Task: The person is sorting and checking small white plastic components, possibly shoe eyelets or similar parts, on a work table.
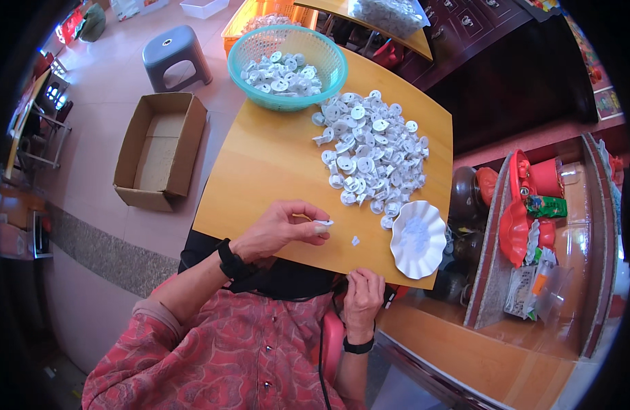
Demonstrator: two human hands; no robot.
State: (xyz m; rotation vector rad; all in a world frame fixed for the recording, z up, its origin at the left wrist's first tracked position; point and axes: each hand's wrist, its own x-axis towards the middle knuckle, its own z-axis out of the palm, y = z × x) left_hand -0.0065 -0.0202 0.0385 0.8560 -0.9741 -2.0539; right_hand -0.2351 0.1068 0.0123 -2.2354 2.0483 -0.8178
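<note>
Between the thumb and fingers of my left hand [288, 227] is a small white plastic part [324, 223], held just above the table [260, 167]. My right hand [365, 290] rests at the near table edge with its fingers curled together; whether anything is inside them is hidden. A tiny white piece [355, 240] lies on the wood between the two hands. Beyond it spreads a heap of round white plastic parts [376, 150]. To the right stands a white scalloped dish [434, 254] with small pale pieces in it.
A teal basket [288, 102] of similar white parts stands at the far table edge. Left on the floor are an open cardboard box [134, 160] and a grey stool [171, 51]. An orange crate [233, 31] is behind the basket; a cluttered shelf [492, 273] is at right.
</note>
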